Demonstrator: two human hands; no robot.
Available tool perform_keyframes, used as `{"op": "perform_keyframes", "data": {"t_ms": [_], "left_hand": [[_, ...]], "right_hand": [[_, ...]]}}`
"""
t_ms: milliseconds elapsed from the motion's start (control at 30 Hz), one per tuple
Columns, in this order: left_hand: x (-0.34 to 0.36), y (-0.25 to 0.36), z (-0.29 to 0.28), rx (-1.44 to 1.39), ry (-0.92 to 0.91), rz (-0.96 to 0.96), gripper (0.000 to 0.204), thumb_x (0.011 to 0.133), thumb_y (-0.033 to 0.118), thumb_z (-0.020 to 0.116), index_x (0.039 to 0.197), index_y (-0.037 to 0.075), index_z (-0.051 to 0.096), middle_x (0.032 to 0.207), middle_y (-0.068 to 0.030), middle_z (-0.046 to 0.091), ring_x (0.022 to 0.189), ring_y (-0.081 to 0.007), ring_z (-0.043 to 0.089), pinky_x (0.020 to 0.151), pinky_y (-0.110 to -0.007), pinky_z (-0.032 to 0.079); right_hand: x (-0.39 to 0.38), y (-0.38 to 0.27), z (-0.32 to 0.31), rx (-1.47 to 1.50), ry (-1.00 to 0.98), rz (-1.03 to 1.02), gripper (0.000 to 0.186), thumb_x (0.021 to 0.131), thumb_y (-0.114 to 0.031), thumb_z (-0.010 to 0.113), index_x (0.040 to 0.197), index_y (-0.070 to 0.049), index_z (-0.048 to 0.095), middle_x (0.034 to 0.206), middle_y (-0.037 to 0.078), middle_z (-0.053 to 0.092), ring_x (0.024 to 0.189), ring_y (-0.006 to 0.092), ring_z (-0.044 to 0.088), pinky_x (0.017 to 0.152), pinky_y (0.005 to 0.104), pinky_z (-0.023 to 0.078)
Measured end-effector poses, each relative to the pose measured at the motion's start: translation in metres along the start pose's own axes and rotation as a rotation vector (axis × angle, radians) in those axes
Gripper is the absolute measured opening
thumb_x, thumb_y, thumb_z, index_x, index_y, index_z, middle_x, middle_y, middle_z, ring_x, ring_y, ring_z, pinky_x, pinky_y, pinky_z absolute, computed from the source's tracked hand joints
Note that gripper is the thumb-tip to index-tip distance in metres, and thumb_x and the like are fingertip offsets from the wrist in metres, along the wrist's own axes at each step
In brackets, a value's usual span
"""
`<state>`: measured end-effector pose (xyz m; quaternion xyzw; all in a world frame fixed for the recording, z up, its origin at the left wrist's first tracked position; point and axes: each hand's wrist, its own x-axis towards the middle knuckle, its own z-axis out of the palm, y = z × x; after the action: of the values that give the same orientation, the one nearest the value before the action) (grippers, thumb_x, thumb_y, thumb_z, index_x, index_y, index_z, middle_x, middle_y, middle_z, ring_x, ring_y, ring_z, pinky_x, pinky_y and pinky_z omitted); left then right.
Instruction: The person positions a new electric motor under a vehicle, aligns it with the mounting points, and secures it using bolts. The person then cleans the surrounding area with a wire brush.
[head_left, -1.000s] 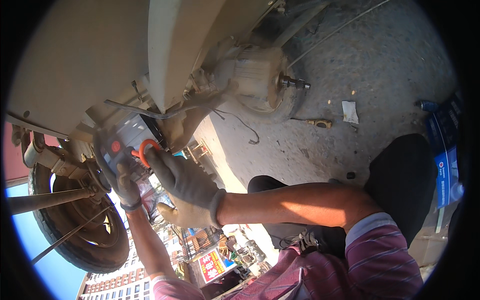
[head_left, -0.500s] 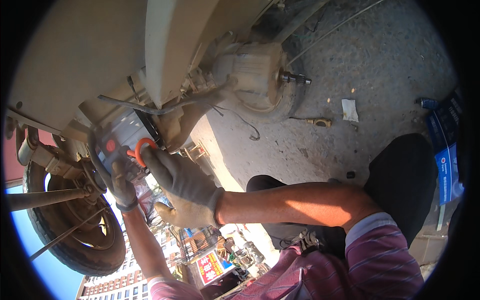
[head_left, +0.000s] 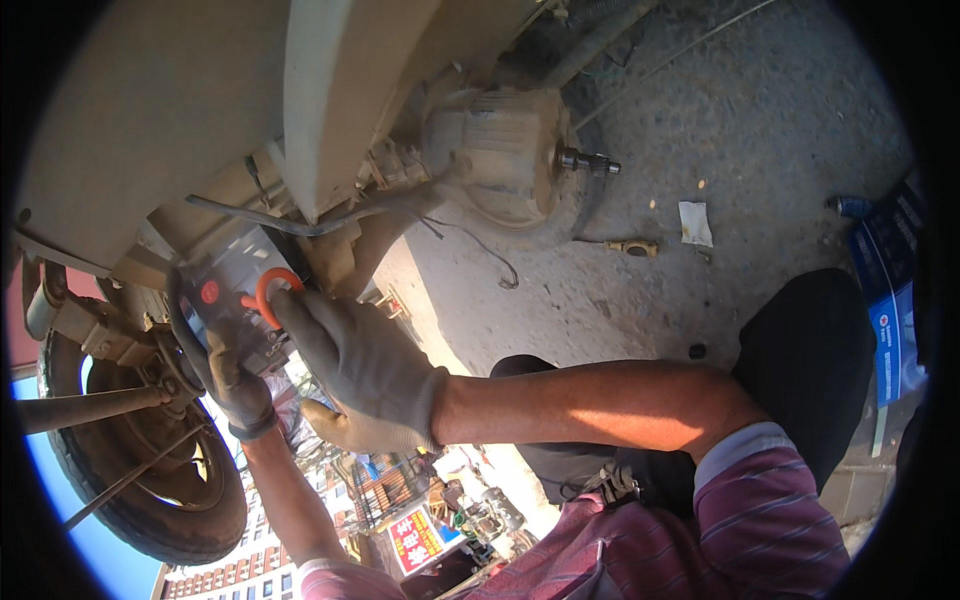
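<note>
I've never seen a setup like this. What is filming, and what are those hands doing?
There's no robot: a person's own hands are filmed by a wide fisheye camera on their head, hence the black rim. The right hand, in a grey-and-yellowish knit glove, has its fingertips at an orange ring-shaped handle, apparently holding it. The similarly gloved left hand is beside a grey box with a red round mark. On the grey ground lie a yellowish-handled tool and white paper.

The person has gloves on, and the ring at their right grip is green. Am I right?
Not quite: the ring at the person's right grip is orange, not green, as the head view shows. The rest is right: the person has gloves on.
</note>
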<state>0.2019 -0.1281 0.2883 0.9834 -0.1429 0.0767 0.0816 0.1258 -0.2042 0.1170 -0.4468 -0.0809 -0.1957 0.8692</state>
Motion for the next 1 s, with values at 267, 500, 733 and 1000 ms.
{"op": "perform_keyframes", "data": {"t_ms": [267,500,733,1000], "left_hand": [[0.011,-0.009,-0.003,0.025,-0.082,0.029,0.118,0.089,0.072,0.071,0.171,-0.001,0.028,0.164,-0.0208,0.047,0.122,-0.0297,0.071,0.096,-0.038,0.062],[0.011,-0.015,0.002,-0.068,-0.086,0.017,0.108,0.092,0.063,0.067,0.171,0.000,0.028,0.172,-0.0204,0.039,0.150,-0.0332,0.050,0.113,-0.044,0.053],[0.011,-0.021,0.001,-0.104,-0.103,0.097,0.093,0.103,0.055,0.063,0.169,-0.003,0.032,0.167,-0.0231,0.047,0.152,-0.0338,0.049,0.128,-0.048,0.039],[0.011,-0.020,0.000,-0.091,-0.104,0.087,0.089,0.105,0.055,0.058,0.169,-0.002,0.033,0.166,-0.0236,0.048,0.153,-0.0336,0.049,0.129,-0.048,0.037]], "right_hand": [[-0.004,0.005,0.007,0.070,-0.005,0.000,0.116,0.077,-0.023,0.087,0.165,0.011,0.021,0.135,0.030,0.049,0.107,0.0457,0.061,0.092,0.0542,0.052],[0.000,0.013,0.002,-0.005,-0.088,0.004,0.103,0.081,-0.022,0.078,0.162,0.015,0.026,0.140,0.035,0.051,0.101,0.0432,0.064,0.088,0.0496,0.055],[-0.004,0.010,0.009,0.032,-0.019,0.009,0.108,0.081,-0.024,0.082,0.165,0.012,0.023,0.139,0.033,0.049,0.105,0.0441,0.061,0.091,0.0527,0.052],[-0.006,0.009,0.014,0.065,-0.016,0.024,0.099,0.088,-0.023,0.074,0.163,0.015,0.023,0.141,0.037,0.047,0.103,0.0439,0.061,0.089,0.0516,0.052]]}}
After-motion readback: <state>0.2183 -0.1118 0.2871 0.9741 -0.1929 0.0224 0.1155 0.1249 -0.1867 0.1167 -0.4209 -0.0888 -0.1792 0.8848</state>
